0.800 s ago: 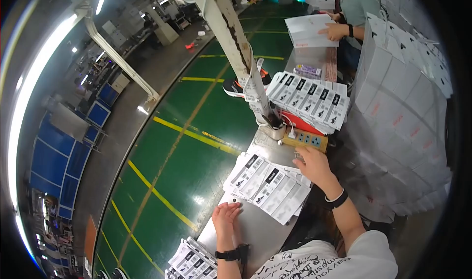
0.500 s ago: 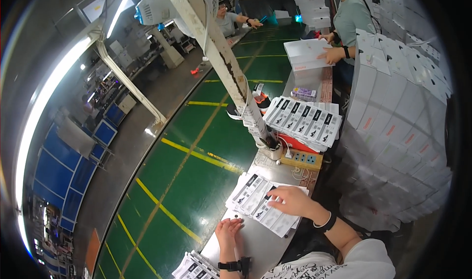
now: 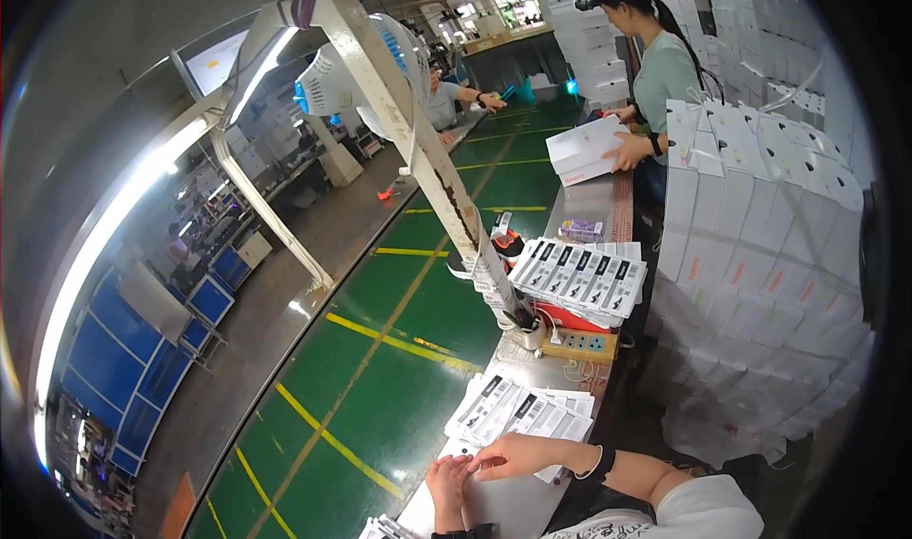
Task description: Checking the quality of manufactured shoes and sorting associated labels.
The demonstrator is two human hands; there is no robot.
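Note:
My left hand (image 3: pixel 447 483) is raised over the metal tabletop at the lower middle, its palm turned up and its fingers loosely bent and apart. From the right, my right hand (image 3: pixel 518 455) reaches across, fingers extended, and its fingertips meet or nearly meet those of the left. Between them I can make out no object. Just beyond the hands lies a spread pile of white printed label sheets (image 3: pixel 513 413) with black bars and barcodes; the right forearm passes over its near edge. Another stack of printed sheets (image 3: pixel 385 529) shows partly at the bottom edge, beside the left wrist.
A green conveyor belt (image 3: pixel 380 373) runs along the left. A white post (image 3: pixel 432 159) rises from the bench near a power strip (image 3: pixel 579 345) and a bigger sheet stack (image 3: pixel 579 278). White boxes (image 3: pixel 731 207) are piled at right. A co-worker (image 3: pixel 660 78) holds a white box (image 3: pixel 584 150).
My right hand has come off the pile of sheets and moved left to my left hand. The view has tilted upward. The co-worker's box is now tilted and lifted.

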